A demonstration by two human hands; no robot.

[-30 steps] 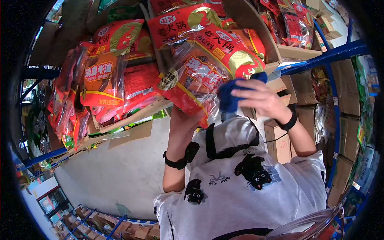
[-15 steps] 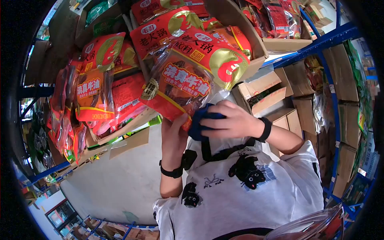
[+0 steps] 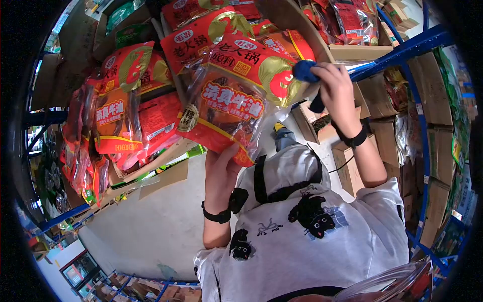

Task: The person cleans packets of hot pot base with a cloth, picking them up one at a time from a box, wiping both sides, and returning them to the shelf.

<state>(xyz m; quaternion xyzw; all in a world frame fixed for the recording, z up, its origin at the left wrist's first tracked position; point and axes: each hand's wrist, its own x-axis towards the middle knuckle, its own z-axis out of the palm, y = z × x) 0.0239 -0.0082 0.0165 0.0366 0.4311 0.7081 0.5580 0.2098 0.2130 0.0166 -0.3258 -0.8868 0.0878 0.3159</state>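
Observation:
A large red and gold packet of hotpot seasoning [image 3: 229, 103] with a clear window is tilted up in front of me. My left hand [image 3: 223, 166] pinches its lower edge, the thumb on the front and the other fingers mostly hidden behind. My right hand [image 3: 338, 93] is closed on a bunched dark blue cloth [image 3: 306, 71], right at the packet's upper right corner beside the gold pattern. Behind the held packet, more red packets [image 3: 188, 45] fill a cardboard box [image 3: 322, 35]. Several others [image 3: 118, 108] stand at the left.
Blue shelf posts and beams [image 3: 402, 53] run along the right, with opened cardboard boxes [image 3: 347, 156] beneath and beside them. Another box of red packets [image 3: 357, 53] is at the upper right. Pale floor [image 3: 136, 236] shows at the lower left.
My right hand has moved up and right with the blue cloth, from the packet's lower right edge to its upper right corner. My left hand keeps its hold.

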